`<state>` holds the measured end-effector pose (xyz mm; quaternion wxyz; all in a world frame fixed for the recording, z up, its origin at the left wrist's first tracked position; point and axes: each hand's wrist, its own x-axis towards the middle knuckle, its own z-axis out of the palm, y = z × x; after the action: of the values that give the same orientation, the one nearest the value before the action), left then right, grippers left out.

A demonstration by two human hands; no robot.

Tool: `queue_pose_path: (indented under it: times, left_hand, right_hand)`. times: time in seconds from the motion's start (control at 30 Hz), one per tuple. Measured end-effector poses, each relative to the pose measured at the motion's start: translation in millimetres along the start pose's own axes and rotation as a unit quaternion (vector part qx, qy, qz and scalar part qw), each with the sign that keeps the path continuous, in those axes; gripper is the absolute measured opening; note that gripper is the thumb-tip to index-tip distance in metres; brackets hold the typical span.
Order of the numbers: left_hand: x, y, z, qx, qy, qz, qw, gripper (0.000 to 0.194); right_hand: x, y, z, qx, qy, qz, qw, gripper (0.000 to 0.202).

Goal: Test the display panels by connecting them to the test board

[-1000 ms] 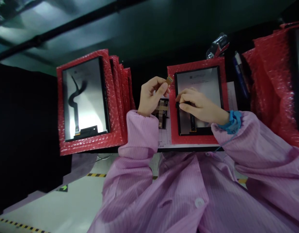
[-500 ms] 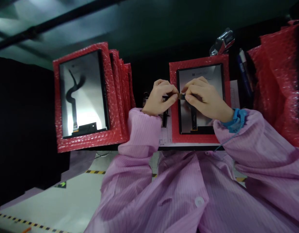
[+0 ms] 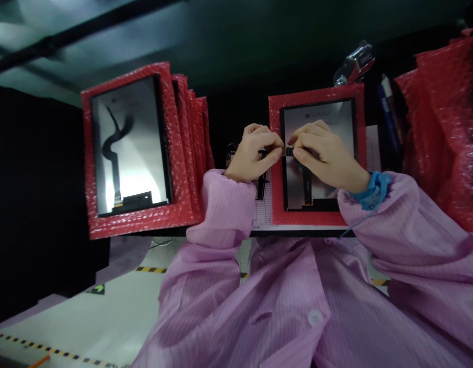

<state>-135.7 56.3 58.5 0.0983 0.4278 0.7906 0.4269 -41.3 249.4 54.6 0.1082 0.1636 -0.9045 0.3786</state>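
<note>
In front of me an LCD panel point(image 3: 328, 110) lies back side up on a red bubble-wrap bag point(image 3: 276, 204). Its black flex cable point(image 3: 307, 185) rises from the lower edge towards my fingers. My right hand point(image 3: 324, 151) pinches the cable's end between thumb and forefinger, above the panel. Opposite it, my left hand point(image 3: 255, 153) is closed on a small dark connector piece whose tip meets the cable end; most of that piece is hidden by the fingers. Below my left hand lies a black flat part point(image 3: 261, 186), partly covered.
To the left, another LCD panel point(image 3: 132, 143) with a curled flex cable tops a stack of red bubble-wrap bags point(image 3: 188, 153). More red bubble wrap point(image 3: 447, 128) lies at right, beside pens point(image 3: 389, 110). A metallic device point(image 3: 354, 64) sits behind the panel; printed paper point(image 3: 263, 217) lies underneath.
Both hands keep their pinch at nearly the same spot, with the fingertips barely shifted. The surroundings moved slightly in the picture as my head turned a little.
</note>
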Motion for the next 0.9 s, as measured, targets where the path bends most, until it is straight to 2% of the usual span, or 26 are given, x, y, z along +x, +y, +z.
queue_pose_path:
  times: [0.13, 0.3, 0.47, 0.7, 0.9]
  left_hand:
    - [-1.1, -1.5, -1.5, 0.04, -0.019, 0.032, 0.999, 0.021]
    - [-2.4, -0.4, -2.4, 0.08, -0.04, 0.035, 0.995, 0.025]
    - [-3.7, -2.6, -1.2, 0.089, -0.029, 0.051, 0.994, 0.03]
    - [-3.3, -4.3, 1.8, 0.102, -0.032, 0.037, 0.994, 0.039]
    - [-3.9, -5.0, 1.1, 0.098, -0.024, 0.038, 0.994, 0.044]
  right_hand:
    - [-0.9, 1.5, 3.4, -0.005, 0.011, 0.0, 1.0, 0.025]
    - [-2.0, 4.1, 6.7, -0.006, 0.02, -0.003, 1.0, 0.024]
    - [-0.6, 5.7, 6.4, 0.012, 0.003, -0.01, 1.0, 0.022]
    - [0.6, 8.0, 4.4, 0.031, -0.025, -0.014, 0.999, 0.022]
    - [-0.1, 9.3, 3.3, 0.027, -0.022, -0.013, 0.999, 0.025]
